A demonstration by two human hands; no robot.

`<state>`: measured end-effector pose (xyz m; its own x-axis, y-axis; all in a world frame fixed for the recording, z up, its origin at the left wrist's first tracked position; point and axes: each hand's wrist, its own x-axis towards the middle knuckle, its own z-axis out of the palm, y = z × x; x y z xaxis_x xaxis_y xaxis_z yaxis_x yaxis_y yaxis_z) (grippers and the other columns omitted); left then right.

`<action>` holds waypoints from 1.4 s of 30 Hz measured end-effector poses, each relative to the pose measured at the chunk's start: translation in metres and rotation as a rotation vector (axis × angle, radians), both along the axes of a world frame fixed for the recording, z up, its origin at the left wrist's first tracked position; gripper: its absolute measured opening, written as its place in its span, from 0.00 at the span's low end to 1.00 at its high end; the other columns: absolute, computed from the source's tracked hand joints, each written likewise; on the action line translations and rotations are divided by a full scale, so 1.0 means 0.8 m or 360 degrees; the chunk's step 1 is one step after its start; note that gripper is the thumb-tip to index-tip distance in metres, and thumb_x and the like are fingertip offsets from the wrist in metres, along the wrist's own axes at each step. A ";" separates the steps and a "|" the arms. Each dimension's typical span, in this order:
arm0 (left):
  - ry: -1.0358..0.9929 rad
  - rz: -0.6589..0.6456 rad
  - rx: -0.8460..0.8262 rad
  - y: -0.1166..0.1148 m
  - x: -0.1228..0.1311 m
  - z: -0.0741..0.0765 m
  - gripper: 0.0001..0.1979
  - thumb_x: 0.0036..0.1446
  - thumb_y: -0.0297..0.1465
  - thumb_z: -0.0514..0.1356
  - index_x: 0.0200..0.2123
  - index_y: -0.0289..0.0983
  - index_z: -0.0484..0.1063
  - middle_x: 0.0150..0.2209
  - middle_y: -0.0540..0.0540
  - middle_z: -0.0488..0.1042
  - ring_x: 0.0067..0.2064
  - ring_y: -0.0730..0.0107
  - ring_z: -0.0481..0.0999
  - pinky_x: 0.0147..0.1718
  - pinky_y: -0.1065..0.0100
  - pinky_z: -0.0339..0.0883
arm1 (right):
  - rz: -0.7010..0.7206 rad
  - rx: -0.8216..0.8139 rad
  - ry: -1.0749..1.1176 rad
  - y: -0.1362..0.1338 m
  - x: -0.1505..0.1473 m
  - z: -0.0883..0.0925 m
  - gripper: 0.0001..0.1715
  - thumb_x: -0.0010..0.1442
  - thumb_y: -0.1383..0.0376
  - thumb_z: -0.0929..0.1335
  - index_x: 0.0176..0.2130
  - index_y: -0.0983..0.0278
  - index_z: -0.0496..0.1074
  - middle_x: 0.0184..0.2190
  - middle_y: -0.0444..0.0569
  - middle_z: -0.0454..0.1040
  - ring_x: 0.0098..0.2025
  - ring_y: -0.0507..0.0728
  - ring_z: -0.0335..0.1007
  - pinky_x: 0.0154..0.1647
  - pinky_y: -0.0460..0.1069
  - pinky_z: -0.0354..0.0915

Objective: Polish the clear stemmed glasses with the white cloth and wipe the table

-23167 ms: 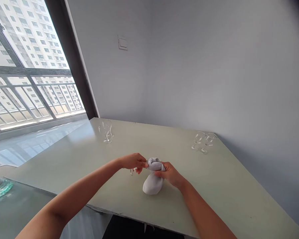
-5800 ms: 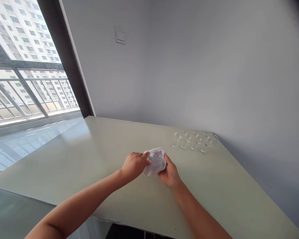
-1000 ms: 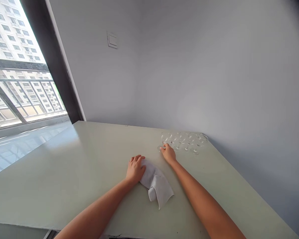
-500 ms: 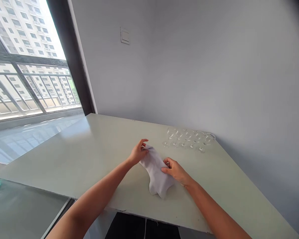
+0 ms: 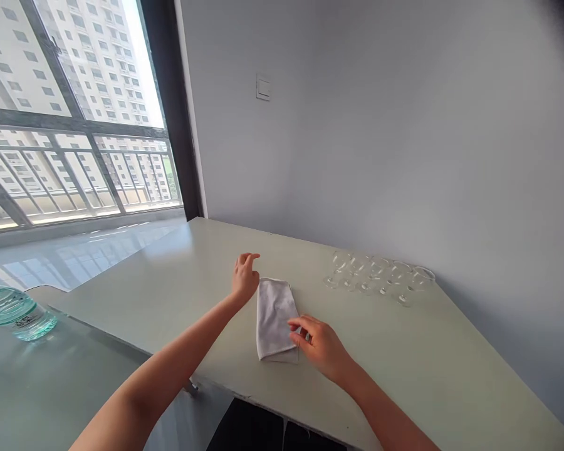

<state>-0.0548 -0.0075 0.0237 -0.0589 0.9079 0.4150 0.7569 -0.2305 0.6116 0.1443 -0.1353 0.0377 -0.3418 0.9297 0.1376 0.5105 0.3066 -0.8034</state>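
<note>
A folded pale lilac-grey cloth [image 5: 275, 316] lies flat on the table [image 5: 207, 257], its lower edges slightly out of line. Just off the cloth's upper left corner is my left hand [image 5: 245, 275], fingers apart and holding nothing. My right hand [image 5: 317, 341] is over the cloth's right edge, thumb and fingers apart with nothing between them; whether a fingertip touches the fabric I cannot tell. Beyond the cloth, to the right, several clear stemmed glasses [image 5: 378, 269] stand upright in a row near the wall.
At the left, a clear teal-tinted water bottle [image 5: 16, 310] lies on its side on a lower grey surface [image 5: 42, 388]. A grey wall [image 5: 404, 138] with a light switch [image 5: 263, 88] borders the table. A large window [image 5: 75, 125] is at the far left.
The cloth has gone from held up and drooping in both hands to lying flat on the table. Both hands have let go, the left moving away leftward. The view has turned left.
</note>
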 end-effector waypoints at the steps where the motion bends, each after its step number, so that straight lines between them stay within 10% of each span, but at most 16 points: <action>1: 0.0109 -0.0108 0.0001 -0.014 0.003 -0.006 0.26 0.45 0.18 0.48 0.48 0.41 0.65 0.50 0.44 0.63 0.53 0.63 0.61 0.52 0.62 0.56 | -0.0077 -0.0012 0.0040 0.011 0.003 -0.010 0.13 0.55 0.58 0.64 0.38 0.57 0.73 0.33 0.46 0.73 0.30 0.54 0.66 0.31 0.49 0.62; 8: 0.0662 -0.0791 -0.0443 -0.066 0.053 -0.068 0.29 0.52 0.36 0.52 0.57 0.33 0.55 0.59 0.35 0.54 0.61 0.51 0.49 0.58 0.51 0.42 | -0.0459 -0.0278 0.0502 0.061 0.034 -0.076 0.18 0.53 0.53 0.63 0.34 0.64 0.71 0.26 0.48 0.72 0.22 0.53 0.63 0.21 0.47 0.58; 20: 0.0931 -0.1267 -0.0207 0.056 0.072 -0.086 0.36 0.54 0.53 0.42 0.61 0.39 0.48 0.63 0.36 0.42 0.63 0.48 0.40 0.57 0.48 0.37 | -0.0521 -0.0423 0.0480 0.076 0.062 -0.093 0.22 0.49 0.49 0.65 0.33 0.64 0.71 0.24 0.46 0.69 0.20 0.50 0.60 0.19 0.45 0.55; 32: 0.1053 -0.0807 -0.0509 0.203 -0.006 -0.084 0.35 0.54 0.54 0.39 0.61 0.44 0.46 0.64 0.40 0.40 0.63 0.49 0.37 0.57 0.48 0.34 | -0.0586 -0.0633 0.0567 0.080 0.076 -0.089 0.21 0.48 0.49 0.66 0.31 0.64 0.72 0.23 0.45 0.68 0.20 0.49 0.59 0.19 0.44 0.57; 42: 0.1022 -0.0238 -0.0759 0.244 -0.170 -0.083 0.37 0.53 0.56 0.36 0.61 0.45 0.45 0.64 0.39 0.37 0.63 0.46 0.35 0.55 0.46 0.33 | -0.0612 -0.0519 0.0391 0.073 0.066 -0.096 0.21 0.45 0.50 0.66 0.30 0.64 0.74 0.21 0.45 0.70 0.20 0.50 0.59 0.21 0.44 0.58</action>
